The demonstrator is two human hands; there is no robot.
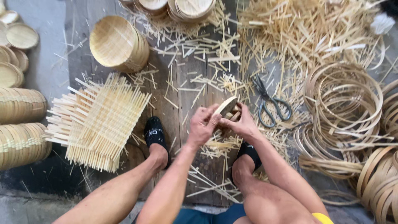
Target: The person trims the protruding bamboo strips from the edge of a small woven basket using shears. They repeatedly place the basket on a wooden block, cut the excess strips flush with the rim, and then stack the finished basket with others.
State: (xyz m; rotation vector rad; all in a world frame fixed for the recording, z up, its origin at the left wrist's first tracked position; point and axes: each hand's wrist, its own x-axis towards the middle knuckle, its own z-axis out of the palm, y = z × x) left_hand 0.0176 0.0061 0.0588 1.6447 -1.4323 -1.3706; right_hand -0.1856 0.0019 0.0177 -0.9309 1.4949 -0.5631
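Two bare knees and arms come first, with black shoes (155, 135) on the wooden floor (182, 79). Both hands meet over the floor between the feet. Left hand (204, 124) has its fingers closed tight on a small round woven bamboo tray (227, 106), held on its edge. Right hand (242, 124) grips the tray from the other side, fingers curled on it. Scissors (269, 105) lie just beside. A stack of woven mats (99, 120) sits to the left, and bamboo hoops (344, 103) pile up on the right.

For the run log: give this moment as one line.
left hand and right hand: gripping small round woven bamboo tray | grey metal scissors: on floor
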